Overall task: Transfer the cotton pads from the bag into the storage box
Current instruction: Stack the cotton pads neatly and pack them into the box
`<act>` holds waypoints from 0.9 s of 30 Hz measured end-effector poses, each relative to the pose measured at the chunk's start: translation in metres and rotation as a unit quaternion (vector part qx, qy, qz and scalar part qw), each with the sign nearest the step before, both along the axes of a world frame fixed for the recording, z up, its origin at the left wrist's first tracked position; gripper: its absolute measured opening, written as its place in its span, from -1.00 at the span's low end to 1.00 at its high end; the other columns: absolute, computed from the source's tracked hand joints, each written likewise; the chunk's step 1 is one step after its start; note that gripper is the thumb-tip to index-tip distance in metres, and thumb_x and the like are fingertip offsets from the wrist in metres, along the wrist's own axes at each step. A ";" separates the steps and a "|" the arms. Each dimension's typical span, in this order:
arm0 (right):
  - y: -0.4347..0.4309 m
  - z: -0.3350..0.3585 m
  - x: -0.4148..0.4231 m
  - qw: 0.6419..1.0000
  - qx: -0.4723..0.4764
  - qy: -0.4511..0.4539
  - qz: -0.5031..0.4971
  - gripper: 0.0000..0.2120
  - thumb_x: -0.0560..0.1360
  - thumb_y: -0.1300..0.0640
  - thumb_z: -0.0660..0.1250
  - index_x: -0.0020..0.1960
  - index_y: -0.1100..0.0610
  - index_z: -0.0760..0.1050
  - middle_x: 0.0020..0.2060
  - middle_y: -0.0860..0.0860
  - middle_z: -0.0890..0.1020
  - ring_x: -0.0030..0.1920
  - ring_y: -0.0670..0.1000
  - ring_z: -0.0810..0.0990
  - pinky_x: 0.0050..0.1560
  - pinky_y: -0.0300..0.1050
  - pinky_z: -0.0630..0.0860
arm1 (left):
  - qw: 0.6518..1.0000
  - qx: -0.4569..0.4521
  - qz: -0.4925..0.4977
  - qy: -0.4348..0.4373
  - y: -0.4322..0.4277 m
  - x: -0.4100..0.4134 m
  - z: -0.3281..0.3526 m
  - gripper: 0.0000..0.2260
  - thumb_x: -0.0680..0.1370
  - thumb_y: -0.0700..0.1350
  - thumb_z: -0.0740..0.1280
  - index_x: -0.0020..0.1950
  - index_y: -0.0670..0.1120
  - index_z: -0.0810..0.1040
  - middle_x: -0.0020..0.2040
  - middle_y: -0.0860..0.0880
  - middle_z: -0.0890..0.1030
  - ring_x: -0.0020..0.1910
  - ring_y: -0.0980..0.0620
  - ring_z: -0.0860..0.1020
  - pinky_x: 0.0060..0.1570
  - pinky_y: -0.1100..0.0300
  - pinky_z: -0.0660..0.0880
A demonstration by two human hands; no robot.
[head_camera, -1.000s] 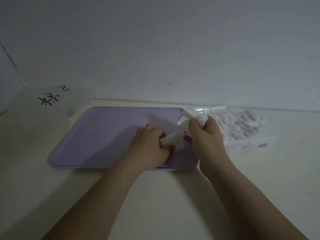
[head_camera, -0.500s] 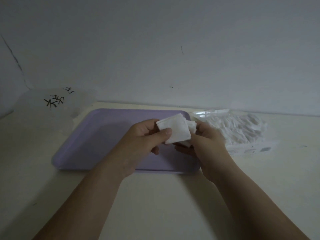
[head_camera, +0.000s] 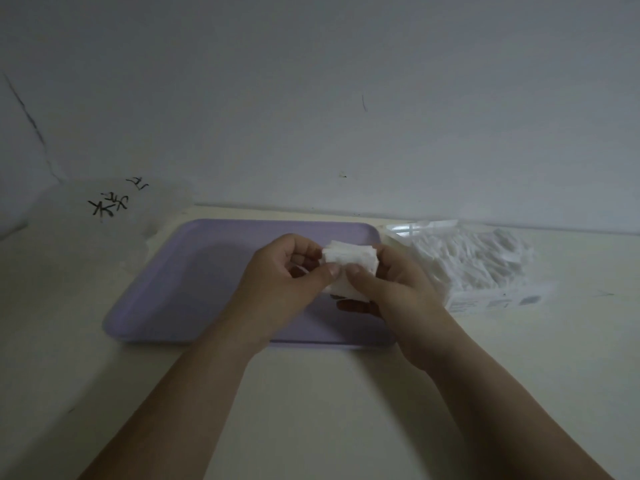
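A small stack of white square cotton pads (head_camera: 349,263) is held above the right part of the purple tray (head_camera: 194,282). My left hand (head_camera: 287,275) pinches the stack's left side with thumb and fingers. My right hand (head_camera: 391,289) pinches its right side, thumb on top. To the right on the table lies the clear plastic bag of cotton pads (head_camera: 471,261), full of white pads. A clear plastic box (head_camera: 415,228) edge shows just behind the bag's left end.
A white plastic bag with black handwriting (head_camera: 104,216) lies at the back left against the wall. The cream table (head_camera: 311,393) runs to the wall behind the tray.
Both hands rose from the tray and bag and came together. The pads, first held apart in each hand, are now gathered into one stack between both hands.
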State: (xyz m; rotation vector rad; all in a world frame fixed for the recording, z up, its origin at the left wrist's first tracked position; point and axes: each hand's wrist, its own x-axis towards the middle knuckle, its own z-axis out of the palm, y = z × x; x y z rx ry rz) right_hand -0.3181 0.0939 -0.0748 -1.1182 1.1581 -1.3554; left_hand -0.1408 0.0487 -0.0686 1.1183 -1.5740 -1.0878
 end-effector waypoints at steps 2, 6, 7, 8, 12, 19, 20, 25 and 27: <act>-0.001 0.000 -0.001 1.000 -0.001 -0.006 0.008 -0.79 0.60 0.22 0.40 0.22 0.19 0.58 0.09 0.18 0.74 0.09 0.16 0.74 -0.03 0.09 0.69 | 1.000 0.018 -0.018 -0.007 -0.001 0.003 0.000 -0.72 0.47 -0.07 0.59 0.15 0.03 0.66 0.01 0.04 0.71 -0.29 0.07 0.54 -0.31 0.20 0.48; 0.002 0.008 0.003 0.999 0.017 -0.023 0.036 -0.62 0.40 0.14 0.31 0.20 0.14 0.53 0.03 0.29 0.70 -0.08 0.19 0.71 -0.18 0.07 0.60 | 0.989 0.051 -0.132 0.037 0.006 0.002 0.003 -0.80 0.57 -0.31 0.46 0.18 -0.18 0.65 -0.18 0.03 0.67 -0.35 0.02 0.49 -0.37 0.18 0.45; 0.003 0.010 0.007 0.999 0.021 -0.017 0.037 -0.61 0.38 0.11 0.29 0.21 0.10 0.49 -0.03 0.25 0.69 -0.14 0.15 0.69 -0.20 0.06 0.58 | 0.990 0.049 -0.125 0.043 0.008 0.001 0.003 -0.82 0.58 -0.35 0.42 0.16 -0.19 0.65 -0.19 0.00 0.66 -0.33 0.00 0.52 -0.34 0.19 0.47; 0.006 0.013 0.009 0.999 0.023 -0.010 0.035 -0.60 0.37 0.09 0.29 0.20 0.07 0.44 -0.09 0.19 0.67 -0.19 0.12 0.67 -0.21 0.05 0.56 | 0.991 0.045 -0.118 0.047 0.010 -0.001 0.004 -0.81 0.58 -0.38 0.40 0.15 -0.19 0.65 -0.18 -0.04 0.68 -0.29 0.00 0.55 -0.31 0.21 0.50; 0.014 0.023 0.012 0.997 0.002 0.071 -0.006 -0.72 0.54 0.18 0.31 0.22 0.05 0.36 -0.09 0.12 0.67 -0.14 0.08 0.67 -0.26 -0.08 0.58 | 0.992 0.028 -0.113 0.043 0.016 -0.011 0.012 -0.74 0.61 -0.37 0.35 0.14 -0.08 0.70 -0.11 -0.11 0.73 -0.24 0.03 0.64 -0.23 0.23 0.56; 0.036 0.067 -0.047 0.979 -0.025 0.167 -0.114 -0.82 0.53 0.16 0.46 0.12 0.10 0.60 -0.11 0.01 0.75 -0.18 -0.02 0.74 -0.25 -0.14 0.67 | 0.986 0.031 -0.138 0.090 0.017 -0.062 0.043 -0.83 0.63 -0.25 0.38 0.16 -0.09 0.70 -0.10 -0.12 0.72 -0.24 0.02 0.61 -0.24 0.20 0.55; 0.043 0.072 -0.062 0.974 -0.028 0.188 -0.124 -0.84 0.53 0.13 0.48 0.10 0.12 0.63 -0.14 0.02 0.76 -0.20 -0.03 0.73 -0.26 -0.15 0.66 | 0.984 0.037 -0.148 0.097 0.021 -0.078 0.047 -0.83 0.64 -0.28 0.37 0.18 -0.11 0.68 -0.10 -0.13 0.71 -0.24 0.02 0.62 -0.24 0.20 0.56; 0.062 0.081 -0.129 0.932 -0.013 0.240 -0.271 -0.70 0.42 0.05 0.45 -0.01 0.28 0.61 -0.14 0.22 0.72 -0.21 0.19 0.69 -0.25 0.14 0.64 | 0.992 0.019 -0.116 0.050 0.022 -0.131 0.049 -0.78 0.60 -0.28 0.42 0.20 -0.07 0.64 0.09 -0.08 0.70 -0.19 0.07 0.72 -0.30 0.26 0.56; 0.065 0.080 -0.154 0.897 0.000 0.300 -0.325 -0.71 0.41 0.05 0.41 -0.03 0.28 0.57 -0.22 0.15 0.65 -0.27 0.09 0.57 -0.31 0.08 0.51 | 0.997 -0.018 -0.074 -0.029 0.018 -0.147 0.045 -0.79 0.57 -0.23 0.45 0.19 -0.06 0.66 0.09 -0.02 0.68 -0.34 0.27 0.64 -0.37 0.40 0.48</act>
